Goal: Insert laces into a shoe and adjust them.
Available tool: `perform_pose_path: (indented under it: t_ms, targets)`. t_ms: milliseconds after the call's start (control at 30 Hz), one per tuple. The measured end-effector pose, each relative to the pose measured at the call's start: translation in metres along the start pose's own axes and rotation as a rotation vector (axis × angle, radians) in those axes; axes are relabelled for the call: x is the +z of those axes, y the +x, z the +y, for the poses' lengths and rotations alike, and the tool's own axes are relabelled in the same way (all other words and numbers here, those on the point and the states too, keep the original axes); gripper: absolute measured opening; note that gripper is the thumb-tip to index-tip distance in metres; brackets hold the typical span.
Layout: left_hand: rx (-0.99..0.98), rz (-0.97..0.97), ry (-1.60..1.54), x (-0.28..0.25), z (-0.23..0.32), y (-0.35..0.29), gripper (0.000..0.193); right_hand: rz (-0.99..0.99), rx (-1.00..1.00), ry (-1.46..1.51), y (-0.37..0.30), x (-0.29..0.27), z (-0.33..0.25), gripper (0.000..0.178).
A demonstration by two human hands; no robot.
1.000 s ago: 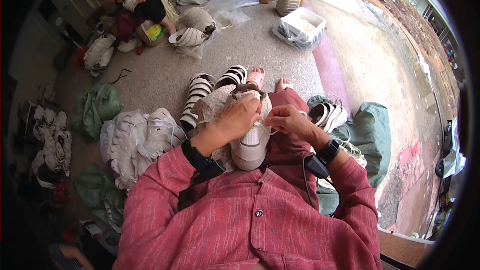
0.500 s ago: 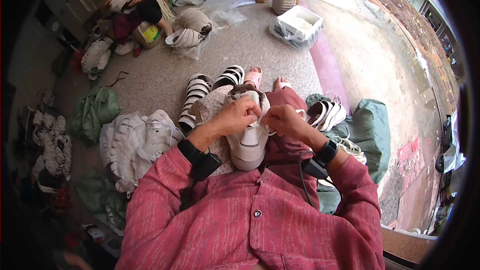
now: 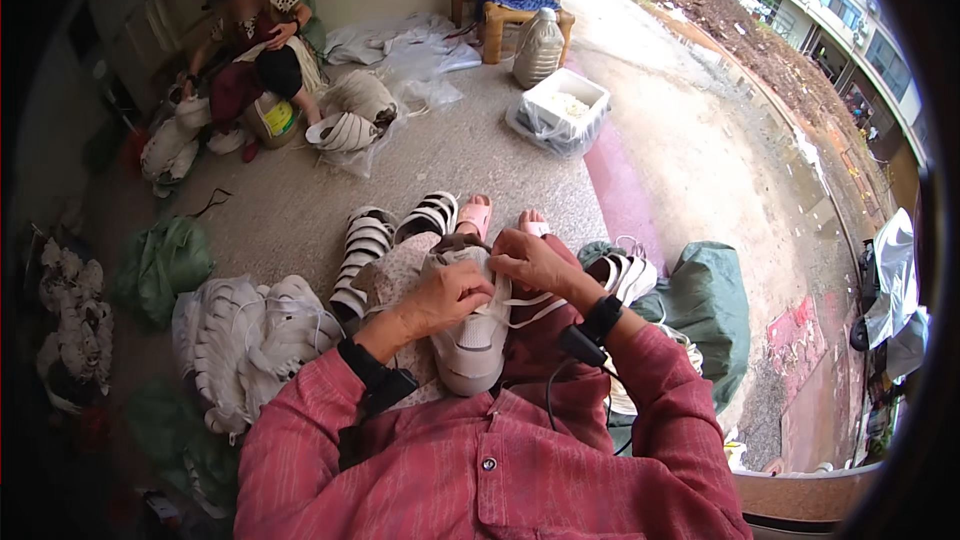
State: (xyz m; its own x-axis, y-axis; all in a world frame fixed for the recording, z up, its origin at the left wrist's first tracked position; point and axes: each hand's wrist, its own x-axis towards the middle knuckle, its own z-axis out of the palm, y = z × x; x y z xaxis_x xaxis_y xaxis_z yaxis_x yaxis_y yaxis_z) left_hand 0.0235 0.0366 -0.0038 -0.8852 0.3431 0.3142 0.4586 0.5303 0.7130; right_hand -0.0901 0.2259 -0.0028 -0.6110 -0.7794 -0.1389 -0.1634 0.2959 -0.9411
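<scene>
A pale sneaker [image 3: 470, 362] lies in my lap, its heel toward my body. A white shoelace [image 3: 537, 322] loops out from its side under my right wrist. My left hand [image 3: 448, 296] is closed at the left of the shoe's opening, fingers curled; what they hold is hidden. My right hand [image 3: 540, 265] pinches at the lacing on the right, with the lace at its fingertips. A patterned cloth [image 3: 392, 275] covers my left thigh under the shoe.
Stacked white shoes [image 3: 250, 340] lie at my left, striped shoe uppers [image 3: 362, 250] ahead, a green sack [image 3: 706, 315] at my right. Farther off are a white foam box [image 3: 565, 100], a bamboo chair [image 3: 493, 35] and a seated person [image 3: 262, 50] among shoe bundles.
My view has tilted up, so the scene sits lower. My right hand has moved inward and farther along the shoe; my left has drawn back slightly. The lace loop now shows on the right.
</scene>
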Motion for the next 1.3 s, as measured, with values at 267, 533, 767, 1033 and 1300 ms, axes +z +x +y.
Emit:
perform_pose_path:
  t_ms: [267, 533, 767, 1033, 1300]
  targets:
    - [0.095, 0.094, -0.010, 0.013, -0.008, -0.002, 0.013, 0.175, -0.356, -0.418, -0.002, 0.021, -0.004, 0.022]
    - [0.061, 0.049, 0.019, 0.015, -0.020, 0.007, 0.011, 0.231, -0.101, -0.340, 0.011, 0.018, -0.001, 0.020]
    - [0.023, -0.054, -0.038, 0.003, -0.021, 0.007, 0.011, 0.039, 0.056, -0.003, 0.003, 0.009, -0.007, 0.019]
    - [-0.026, -0.103, -0.133, -0.001, -0.016, 0.010, 0.015, -0.313, -0.305, -0.380, -0.008, -0.021, -0.021, 0.039]
    - [0.006, -0.117, -0.084, 0.001, -0.017, 0.014, 0.016, -0.191, -0.266, -0.460, -0.006, -0.016, -0.013, 0.036]
